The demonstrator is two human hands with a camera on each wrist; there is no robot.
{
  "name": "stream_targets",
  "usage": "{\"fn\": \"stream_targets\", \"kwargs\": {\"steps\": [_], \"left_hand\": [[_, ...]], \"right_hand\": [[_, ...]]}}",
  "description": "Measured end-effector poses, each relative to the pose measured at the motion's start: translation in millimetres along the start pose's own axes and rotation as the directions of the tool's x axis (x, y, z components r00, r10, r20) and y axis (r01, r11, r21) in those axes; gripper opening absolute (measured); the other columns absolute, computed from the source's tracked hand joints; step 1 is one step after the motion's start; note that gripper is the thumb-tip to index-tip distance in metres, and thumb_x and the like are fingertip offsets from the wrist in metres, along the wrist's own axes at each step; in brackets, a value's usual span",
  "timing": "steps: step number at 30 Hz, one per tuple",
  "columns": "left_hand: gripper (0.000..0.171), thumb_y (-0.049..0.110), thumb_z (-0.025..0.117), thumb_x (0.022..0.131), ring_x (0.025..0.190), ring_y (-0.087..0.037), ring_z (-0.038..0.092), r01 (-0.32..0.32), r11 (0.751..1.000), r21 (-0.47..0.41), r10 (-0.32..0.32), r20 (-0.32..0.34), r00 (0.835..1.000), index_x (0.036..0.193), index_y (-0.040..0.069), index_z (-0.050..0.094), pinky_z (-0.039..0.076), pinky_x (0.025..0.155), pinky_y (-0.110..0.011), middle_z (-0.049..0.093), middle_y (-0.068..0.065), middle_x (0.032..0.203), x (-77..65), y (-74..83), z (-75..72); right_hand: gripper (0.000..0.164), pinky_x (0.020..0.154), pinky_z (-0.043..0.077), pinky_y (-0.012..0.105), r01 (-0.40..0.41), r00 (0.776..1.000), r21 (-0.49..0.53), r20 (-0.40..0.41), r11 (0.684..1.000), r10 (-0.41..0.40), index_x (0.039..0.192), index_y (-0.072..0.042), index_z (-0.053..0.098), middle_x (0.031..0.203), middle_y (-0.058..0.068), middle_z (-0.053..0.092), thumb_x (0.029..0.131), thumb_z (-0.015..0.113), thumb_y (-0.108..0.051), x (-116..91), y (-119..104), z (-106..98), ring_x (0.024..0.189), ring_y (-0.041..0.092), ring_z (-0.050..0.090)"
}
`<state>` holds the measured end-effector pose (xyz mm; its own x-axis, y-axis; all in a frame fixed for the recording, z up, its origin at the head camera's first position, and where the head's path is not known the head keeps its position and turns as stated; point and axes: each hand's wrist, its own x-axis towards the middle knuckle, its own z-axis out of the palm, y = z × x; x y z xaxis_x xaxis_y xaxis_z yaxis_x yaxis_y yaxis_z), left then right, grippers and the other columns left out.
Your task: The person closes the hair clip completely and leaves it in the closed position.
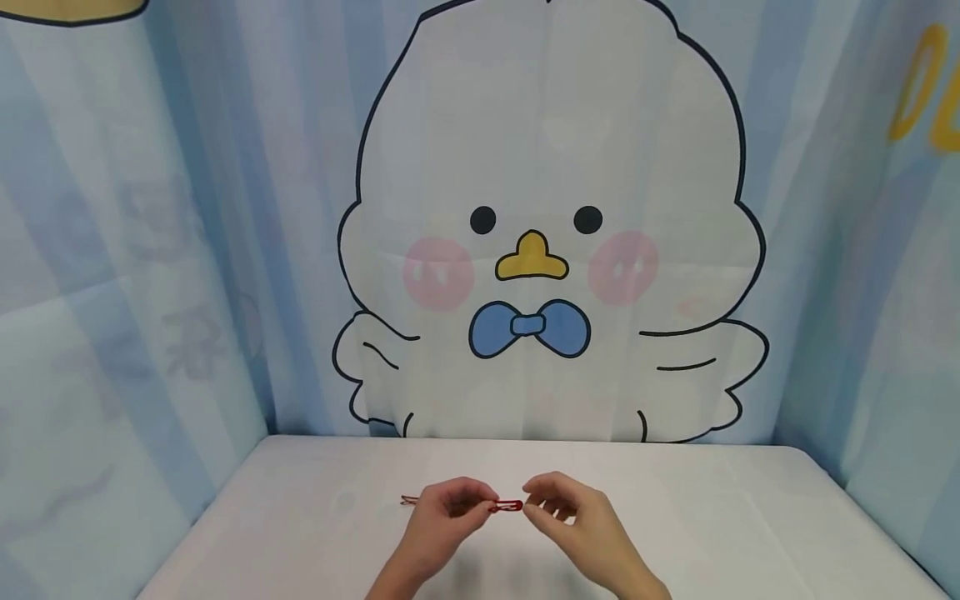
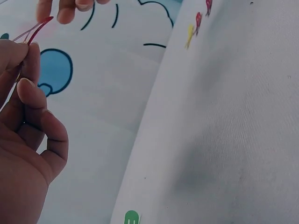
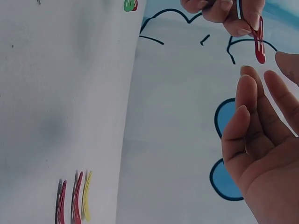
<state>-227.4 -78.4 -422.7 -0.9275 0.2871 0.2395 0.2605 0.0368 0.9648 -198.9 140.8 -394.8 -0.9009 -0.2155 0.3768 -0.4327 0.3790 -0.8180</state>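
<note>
My left hand (image 1: 446, 521) pinches a red snap hair clip (image 1: 510, 505) between thumb and fingertips, its rounded end pointing right. In the left wrist view the clip (image 2: 39, 29) shows as thin strands splayed apart. My right hand (image 1: 573, 525) is held just beyond that rounded end, thumb and fingers loosely bent and apart. The right wrist view shows the clip (image 3: 260, 46) close above the right hand's fingertips, with a gap around it. A thin reddish loop (image 1: 408, 500) shows left of the left hand; the hand hides the rest of it.
The white table (image 1: 315, 533) lies under both hands. Two red clips (image 3: 77, 198) and a yellow clip (image 3: 86, 196) rest on it side by side. A green piece (image 2: 131, 217) lies near the table's back edge. A curtain (image 1: 547, 383) with a cartoon bird hangs behind.
</note>
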Motion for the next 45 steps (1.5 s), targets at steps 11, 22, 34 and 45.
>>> {"fn": "stream_targets", "kwargs": {"steps": [11,22,34,45], "left_hand": [[0.012,0.002,0.068,0.093,0.083,-0.018,0.065,-0.003,0.999,-0.034,0.002,-0.021,1.000,0.104,0.000,0.073,0.053,0.074,-0.024,0.072,-0.007,0.095,-2.6,5.0,8.0],[0.012,0.003,0.069,0.093,0.084,-0.018,0.064,0.031,0.999,-0.043,-0.032,-0.015,0.999,0.104,0.000,0.074,0.052,0.073,-0.025,0.073,-0.006,0.094,-4.2,3.3,10.5],[0.015,0.005,0.068,0.095,0.088,-0.021,0.065,0.020,0.997,-0.076,-0.020,-0.004,1.000,0.107,-0.002,0.072,0.054,0.078,-0.026,0.072,-0.008,0.097,-3.6,6.1,10.1],[0.016,0.011,0.072,0.093,0.083,-0.019,0.055,0.032,0.999,0.003,-0.032,-0.004,0.999,0.106,0.001,0.073,0.048,0.070,-0.026,0.068,-0.003,0.093,-3.3,6.2,10.4]], "right_hand": [[0.015,0.068,0.050,0.027,0.012,1.000,0.067,-0.008,0.998,-0.012,0.103,-0.010,0.071,0.089,-0.004,0.069,0.091,0.076,-0.017,-1.3,-1.4,5.4,0.077,0.011,0.061],[0.009,0.067,0.051,0.026,-0.006,1.000,0.074,0.010,0.997,0.006,0.096,-0.008,0.071,0.088,-0.004,0.070,0.092,0.075,-0.015,-1.2,-0.6,10.2,0.075,0.010,0.061],[0.008,0.069,0.053,0.027,-0.076,0.997,0.095,-0.007,0.992,0.077,0.098,-0.006,0.071,0.091,-0.001,0.070,0.093,0.073,-0.013,0.5,-0.7,9.2,0.077,0.012,0.065],[0.009,0.068,0.053,0.028,-0.047,0.998,0.081,-0.040,0.996,0.050,0.096,-0.006,0.071,0.088,-0.003,0.070,0.091,0.075,-0.012,-0.2,-1.0,8.8,0.074,0.010,0.063]]}}
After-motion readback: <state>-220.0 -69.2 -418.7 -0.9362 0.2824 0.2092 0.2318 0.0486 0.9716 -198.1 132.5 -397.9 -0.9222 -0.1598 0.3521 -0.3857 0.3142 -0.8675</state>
